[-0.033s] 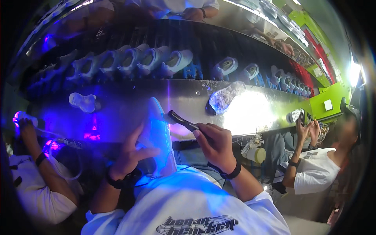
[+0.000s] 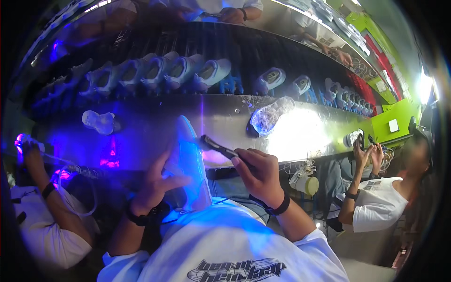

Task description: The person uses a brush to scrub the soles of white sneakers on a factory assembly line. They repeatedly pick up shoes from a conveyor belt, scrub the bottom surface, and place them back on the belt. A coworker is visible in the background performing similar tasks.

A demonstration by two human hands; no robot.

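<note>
Blue light falls on a pale shoe [image 2: 189,162] that stands toe-up in front of my shirt. My left hand [image 2: 157,183] grips it from the left, the thumb lying across its side. A dark-handled brush [image 2: 218,147] is held in my right hand [image 2: 259,173], fingers wrapped around the handle. Its head meets or nearly meets the shoe's right edge; whether they touch I cannot tell. Beyond, on the metal bench, lie a white sole-shaped piece [image 2: 98,122] and a sole-shaped tray [image 2: 272,116] with whitish, crumpled-looking contents.
A metal bench [image 2: 150,127] runs across ahead of me. Past it, several pale shoes [image 2: 213,74] stand on a dark conveyor [image 2: 141,44]. Co-workers sit at my left [image 2: 47,216] and right [image 2: 376,202]. A pale bucket [image 2: 307,185] hangs below the bench edge.
The brush head has shifted very slightly left along the shoe's edge. The shoe and both my hands are otherwise almost in the same place.
</note>
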